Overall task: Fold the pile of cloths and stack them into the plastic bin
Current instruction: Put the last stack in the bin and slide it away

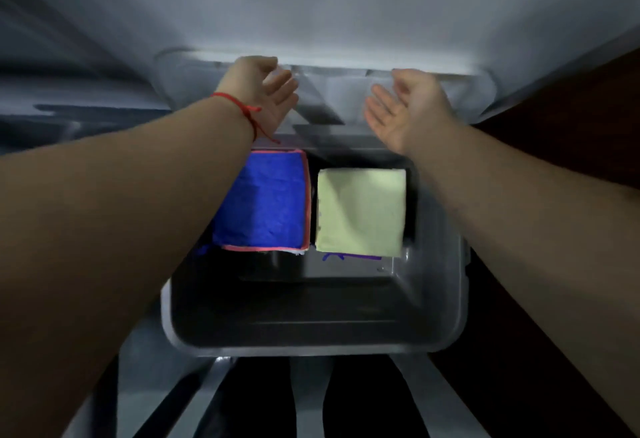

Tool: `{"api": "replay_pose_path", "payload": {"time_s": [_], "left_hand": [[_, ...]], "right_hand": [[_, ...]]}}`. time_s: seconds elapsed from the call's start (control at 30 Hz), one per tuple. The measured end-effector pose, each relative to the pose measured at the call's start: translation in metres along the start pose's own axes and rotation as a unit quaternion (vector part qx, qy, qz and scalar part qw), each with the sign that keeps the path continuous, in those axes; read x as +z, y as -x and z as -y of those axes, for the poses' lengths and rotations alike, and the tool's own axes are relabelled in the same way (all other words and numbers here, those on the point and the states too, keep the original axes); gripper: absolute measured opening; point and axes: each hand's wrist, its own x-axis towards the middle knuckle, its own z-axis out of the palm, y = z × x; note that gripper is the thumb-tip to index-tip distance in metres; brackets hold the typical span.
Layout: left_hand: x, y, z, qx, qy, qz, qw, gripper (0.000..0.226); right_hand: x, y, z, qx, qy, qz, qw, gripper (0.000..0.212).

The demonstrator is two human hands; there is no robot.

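Two folded cloths already lie in the plastic bin (pixel 311 344): a blue cloth (pixel 263 200) with a pink border at the far left and a pale yellow-green cloth (pixel 362 210) just beside it on the right, a thin dark gap between them. Both sit flat toward the bin's far end, and the near half of the bin shows only bare bottom.

Both hands are released and hold nothing. The left hand (pixel 265 89), with a red string (pixel 242 106) at its wrist, and the right hand (pixel 407 108) are stretched past the bin's far rim, palms turned toward each other, fingers loose, over a pale surface that is too blurred to identify; I cannot tell whether more cloths lie there. The folded cloths are below and nearer the body than the hands, under the forearms, well apart from the fingers.

Risks, as I judge them: the forearms cross directly above the stacked cloths, so drawing something back low could drag across the blue one and undo its fold. A fresh cloth dropped carelessly could land askew across the gap or ruck up the yellow-green one's edge. Dim light and blur also make a misjudged reach likely.
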Motion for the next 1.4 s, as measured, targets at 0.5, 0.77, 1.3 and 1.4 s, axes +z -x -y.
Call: {"api": "replay_pose_path", "payload": {"time_s": [0.5,0.77,1.3,1.4], "left_hand": [[0.008,0.039,-0.002,-0.005,-0.055,0.011,0.998,0.023],[0.006,0.129,-0.003,-0.005,-0.031,0.0,1.0,0.013],[-0.114,0.22,0.137,-0.196,0.011,-0.143,0.97,0.04],[-0.135,0.213,0.16,-0.246,0.0,-0.156,0.957,0.027]], "right_hand": [[0.015,0.037,0.018,-0.002,0.061,-0.039,0.997,0.015],[0.008,0.116,0.022,0.016,0.065,-0.099,0.993,0.019],[-0.098,0.201,-0.132,0.178,0.091,-0.238,0.95,0.034],[-0.121,0.195,-0.156,0.23,0.089,-0.239,0.939,0.035]]}}
